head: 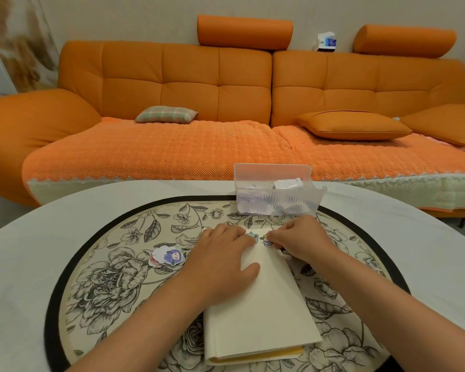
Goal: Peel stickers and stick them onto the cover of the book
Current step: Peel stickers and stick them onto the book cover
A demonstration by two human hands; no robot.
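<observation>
On the desk, my released left grip steadied the book; right grip pinched its second sticker, pile unpeeled

My book lies on the round mat on the counter; loose stickers lie to its left, the clear box behind it, the sofa beyond.

One view only, worn on the head, wide-angle. Looking forward and down across a round table, close over the left hand, the right hand and the book at lower centre. Facing an orange sofa straight ahead, farther off, filling the upper half. Tilted low enough to catch both forearms rising from the bottom edge.
</observation>
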